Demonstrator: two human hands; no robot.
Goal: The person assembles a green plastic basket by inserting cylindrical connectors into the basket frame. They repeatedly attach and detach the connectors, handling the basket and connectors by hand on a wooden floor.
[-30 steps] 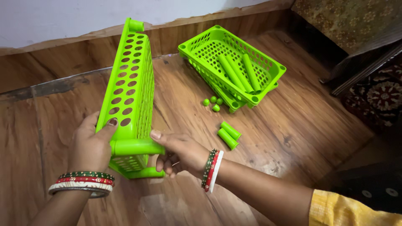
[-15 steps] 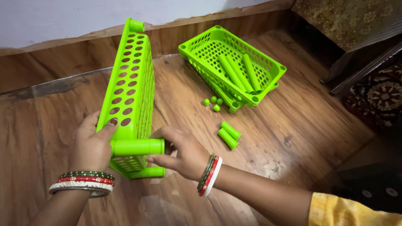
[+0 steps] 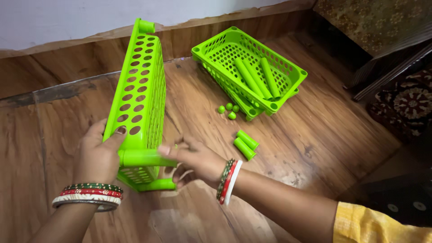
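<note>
Stacked green baskets (image 3: 288, 74) holding three tubes (image 3: 256, 78); four small caps (image 3: 228, 110), two short tubes (image 3: 245, 145) on wooden floor (image 3: 315, 135).

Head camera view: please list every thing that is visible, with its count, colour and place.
Basket on its side: one, bright green, held at left.
Leg tube: one, green, fitted at that basket's near corner.
Stacked baskets: at least two, green, top centre on the floor.
Long tubes: three, green, in the top basket.
Short tubes: two, green, on the floor, centre.
Small caps: four, green, beside the stack.
Wooden floor: brown.
Left hand: grips the basket edge.
Right hand: touches the leg tube.
</note>
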